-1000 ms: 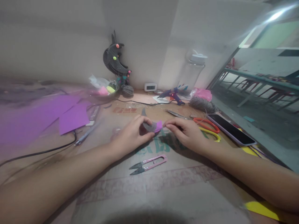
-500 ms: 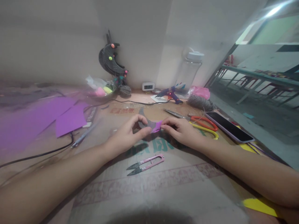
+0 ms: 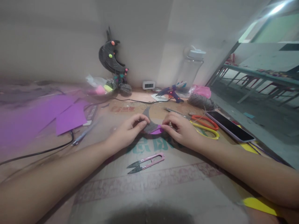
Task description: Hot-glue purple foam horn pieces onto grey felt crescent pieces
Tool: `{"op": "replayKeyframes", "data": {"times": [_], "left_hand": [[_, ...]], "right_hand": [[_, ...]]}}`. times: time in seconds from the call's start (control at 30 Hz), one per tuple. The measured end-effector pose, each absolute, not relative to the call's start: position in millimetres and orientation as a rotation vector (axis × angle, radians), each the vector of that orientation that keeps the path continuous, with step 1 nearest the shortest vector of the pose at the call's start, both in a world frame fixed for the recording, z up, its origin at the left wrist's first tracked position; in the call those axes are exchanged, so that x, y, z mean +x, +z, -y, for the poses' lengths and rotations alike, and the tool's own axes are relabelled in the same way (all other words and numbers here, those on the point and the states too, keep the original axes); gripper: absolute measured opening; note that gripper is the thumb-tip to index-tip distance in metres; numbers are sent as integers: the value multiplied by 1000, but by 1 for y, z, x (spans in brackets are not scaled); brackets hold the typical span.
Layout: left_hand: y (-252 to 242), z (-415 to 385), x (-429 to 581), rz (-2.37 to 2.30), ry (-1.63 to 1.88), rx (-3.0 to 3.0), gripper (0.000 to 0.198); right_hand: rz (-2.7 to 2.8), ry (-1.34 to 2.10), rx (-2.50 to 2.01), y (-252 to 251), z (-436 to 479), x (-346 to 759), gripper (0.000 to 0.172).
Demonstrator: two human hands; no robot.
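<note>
A crescent moon shape [image 3: 149, 125], wrapped partly in grey yarn with purple showing at its lower right end, is held between my two hands. My left hand [image 3: 135, 124] pinches its left side between thumb and fingers. At the purple end, my right hand [image 3: 174, 127] is closed with thumb against fingers; a dark strand seems to show by its fingertips. Pink-handled thread snips [image 3: 147, 163] lie on the cardboard below my hands. Right of my right hand are scissors [image 3: 205, 124] with orange and yellow handles.
A phone [image 3: 230, 126], a grey yarn ball [image 3: 202, 102] and a purple glue gun [image 3: 171, 92] lie right and behind. Purple sheets [image 3: 71, 119], a pen [image 3: 84, 135] and a black cable [image 3: 46, 151] are left. A finished-looking moon ornament [image 3: 111, 59] stands against the wall.
The crescent has turned flatter, showing more of its grey face. My left fingers have shifted slightly left along it, while my right hand stays at the purple end.
</note>
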State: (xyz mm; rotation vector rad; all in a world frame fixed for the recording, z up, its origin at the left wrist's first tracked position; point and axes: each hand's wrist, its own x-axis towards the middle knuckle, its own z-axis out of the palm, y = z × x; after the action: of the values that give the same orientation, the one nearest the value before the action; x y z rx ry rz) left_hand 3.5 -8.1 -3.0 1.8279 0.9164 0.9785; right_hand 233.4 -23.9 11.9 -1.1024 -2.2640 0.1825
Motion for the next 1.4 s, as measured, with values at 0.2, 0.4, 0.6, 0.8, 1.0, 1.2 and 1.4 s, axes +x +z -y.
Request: {"op": "replayKeyframes", "data": {"times": [0.2, 0.4, 0.6, 0.8, 1.0, 1.2, 1.4], "left_hand": [[2, 13, 5, -889, 848, 1601, 33], [2, 17, 6, -873, 841, 1611, 42], [6, 20, 7, -892, 818, 1684, 35], [7, 22, 6, -917, 778, 1770, 41], [7, 22, 5, -964, 793, 1805, 33], [7, 23, 4, -933, 780, 1772, 36], [7, 23, 4, -933, 780, 1772, 32]], "right_hand": [[2193, 345, -1237, 13, 26, 229, 17], [2179, 324, -1217, 14, 26, 229, 15], [2176, 325, -1187, 14, 27, 229, 14], [2147, 331, -1215, 14, 25, 229, 13], [2166, 332, -1212, 14, 26, 230, 12], [2194, 315, -1188, 14, 25, 231, 12], [2212, 319, -1182, 15, 27, 230, 12]]}}
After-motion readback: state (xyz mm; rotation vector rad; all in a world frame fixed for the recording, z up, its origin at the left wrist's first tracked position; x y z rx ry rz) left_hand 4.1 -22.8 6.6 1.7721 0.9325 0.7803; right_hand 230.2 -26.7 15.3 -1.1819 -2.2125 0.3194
